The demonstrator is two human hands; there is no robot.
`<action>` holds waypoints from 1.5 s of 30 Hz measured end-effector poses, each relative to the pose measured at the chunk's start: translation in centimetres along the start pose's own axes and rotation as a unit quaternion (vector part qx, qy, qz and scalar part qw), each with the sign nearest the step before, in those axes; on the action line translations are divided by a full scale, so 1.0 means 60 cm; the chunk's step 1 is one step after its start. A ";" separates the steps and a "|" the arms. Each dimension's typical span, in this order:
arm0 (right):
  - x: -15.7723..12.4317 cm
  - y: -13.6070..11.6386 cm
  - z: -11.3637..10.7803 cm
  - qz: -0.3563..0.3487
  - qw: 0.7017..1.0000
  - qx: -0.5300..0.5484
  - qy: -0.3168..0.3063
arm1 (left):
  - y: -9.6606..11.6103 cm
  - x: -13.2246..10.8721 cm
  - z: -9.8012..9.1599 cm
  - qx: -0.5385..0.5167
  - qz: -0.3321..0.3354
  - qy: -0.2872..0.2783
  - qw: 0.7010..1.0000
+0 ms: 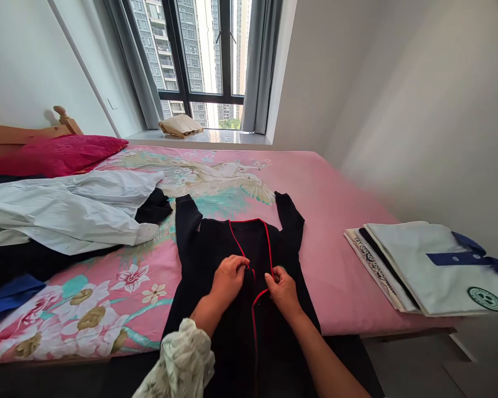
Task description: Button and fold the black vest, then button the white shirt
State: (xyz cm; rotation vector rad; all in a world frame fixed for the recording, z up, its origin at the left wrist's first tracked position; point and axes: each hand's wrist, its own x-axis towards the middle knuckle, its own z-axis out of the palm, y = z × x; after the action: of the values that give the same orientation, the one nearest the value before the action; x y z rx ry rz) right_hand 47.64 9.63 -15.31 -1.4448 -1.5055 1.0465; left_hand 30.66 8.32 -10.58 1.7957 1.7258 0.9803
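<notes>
A black cardigan (224,243) with red trim lies spread on the bed, its sleeves bent up toward the far side and its lower part hanging toward me. My left hand (232,276) pinches the red-edged front on the left side of the neckline. On the opposite front edge, my right hand (281,288) has thumb and fingers closed on the red trim. Between the hands the two front edges lie slightly apart. Any buttons under my fingertips are too small to make out.
The bed (340,221) has a pink floral sheet. To the left lie a white shirt (66,204), dark clothes and a red pillow (58,155). Folded shirts (431,271) are stacked at the right edge. A beige folded cloth (180,126) rests on the windowsill.
</notes>
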 end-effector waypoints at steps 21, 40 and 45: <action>-0.008 0.006 0.002 -0.050 0.998 -0.015 0.023 | -0.004 0.015 0.028 0.125 -0.033 -0.011 0.992; 0.023 -0.049 0.054 -0.131 0.953 -0.268 -0.052 | -0.046 -0.006 0.033 -0.086 -0.101 0.016 0.991; 0.019 -0.035 0.049 -0.119 0.960 -0.249 -0.039 | -0.051 -0.005 0.033 -0.113 -0.091 0.003 0.989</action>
State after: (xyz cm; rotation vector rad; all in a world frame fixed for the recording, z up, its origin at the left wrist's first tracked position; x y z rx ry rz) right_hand 44.08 10.60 -14.40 -1.5104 -2.0445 0.6072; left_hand 30.15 8.64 -14.18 1.4668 1.6740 1.0579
